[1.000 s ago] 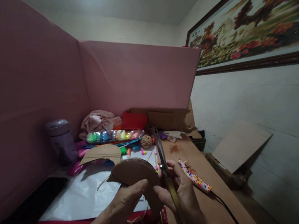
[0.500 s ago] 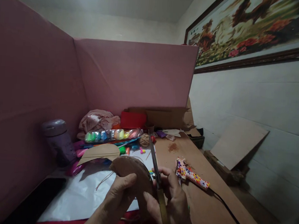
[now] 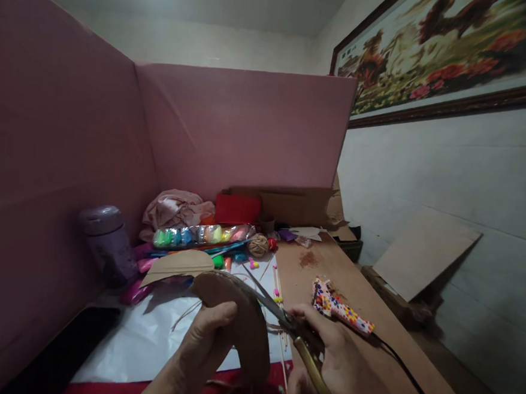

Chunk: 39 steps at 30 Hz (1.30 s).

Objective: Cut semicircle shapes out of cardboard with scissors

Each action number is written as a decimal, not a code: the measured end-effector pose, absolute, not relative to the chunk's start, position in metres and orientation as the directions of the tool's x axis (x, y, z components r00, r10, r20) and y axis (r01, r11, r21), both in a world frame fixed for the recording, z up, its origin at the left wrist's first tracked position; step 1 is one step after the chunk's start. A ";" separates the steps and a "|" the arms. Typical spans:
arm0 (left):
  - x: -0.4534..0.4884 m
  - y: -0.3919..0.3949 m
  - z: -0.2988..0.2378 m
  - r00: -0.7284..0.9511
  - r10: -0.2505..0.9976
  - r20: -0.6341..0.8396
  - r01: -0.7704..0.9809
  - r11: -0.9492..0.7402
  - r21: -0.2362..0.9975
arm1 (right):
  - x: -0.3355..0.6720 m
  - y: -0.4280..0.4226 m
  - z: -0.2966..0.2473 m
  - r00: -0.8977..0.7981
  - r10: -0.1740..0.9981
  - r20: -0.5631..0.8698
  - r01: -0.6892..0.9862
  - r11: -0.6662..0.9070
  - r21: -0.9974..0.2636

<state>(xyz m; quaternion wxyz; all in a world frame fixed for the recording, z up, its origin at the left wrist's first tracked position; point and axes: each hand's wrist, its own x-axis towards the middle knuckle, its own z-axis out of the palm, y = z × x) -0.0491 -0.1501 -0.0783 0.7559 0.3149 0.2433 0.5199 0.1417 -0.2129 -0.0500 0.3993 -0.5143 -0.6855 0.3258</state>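
Note:
My left hand (image 3: 201, 346) is closed on a curved, brown cardboard piece (image 3: 249, 319), with the thumb on its face. Thin strings (image 3: 186, 313) trail from the piece's left side and below it. In my right hand (image 3: 339, 361) is a pair of scissors (image 3: 277, 309) with brass-coloured handles, the blades pointing up and left along the cardboard's right edge. Whether the blades touch the cardboard, I cannot tell. Behind the right hand lie thin sticks (image 3: 277, 282) with pink and yellow bits, on white sheeting (image 3: 145, 339).
A flower-patterned glue gun (image 3: 343, 310) with a black cord lies right on a brown board (image 3: 368, 372). Left stand a purple bottle (image 3: 109, 246) and a dark flat object (image 3: 73, 340). Behind are cut cardboard (image 3: 179, 266), packed coloured clay (image 3: 204, 235) and a twine ball (image 3: 258, 245).
My right hand has moved right and turned, so the scissors went from nearly upright to slanting left, their blades now spread. The left hand holds the cardboard almost in place. Sticks have come into view.

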 end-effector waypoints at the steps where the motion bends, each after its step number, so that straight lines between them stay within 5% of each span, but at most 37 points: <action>1: -0.049 -0.150 -0.078 0.347 0.938 -0.024 -0.610 0.245 0.753 | 0.143 -0.214 -0.047 -0.161 0.964 0.214 0.491 0.266 -0.830; 7: -0.050 -0.150 -0.074 0.334 0.937 0.107 -0.573 0.112 0.812 | 0.144 -0.214 -0.036 -0.184 0.930 0.318 0.658 0.357 -0.663; 18: -0.048 -0.152 -0.071 0.399 0.909 0.122 -0.448 0.077 0.891 | 0.153 -0.214 -0.037 -0.243 0.881 0.405 0.688 0.451 -0.568; 24: -0.047 -0.153 -0.072 0.429 0.896 0.113 -0.433 0.094 0.896 | 0.152 -0.218 -0.036 -0.253 0.918 0.305 0.631 0.396 -0.667; 29: -0.044 -0.149 -0.079 0.285 0.959 -0.013 -0.552 0.175 0.816 | 0.153 -0.212 -0.039 -0.175 0.944 0.280 0.582 0.329 -0.744; 33: -0.040 -0.145 -0.080 0.219 0.968 -0.126 -0.659 0.242 0.712 | 0.148 -0.200 -0.038 -0.152 0.946 0.286 0.335 0.321 -0.886; 39: -0.034 -0.141 -0.083 0.260 0.963 -0.073 -0.701 0.240 0.671 | 0.110 -0.188 -0.045 -0.108 0.949 0.296 0.114 0.307 -0.945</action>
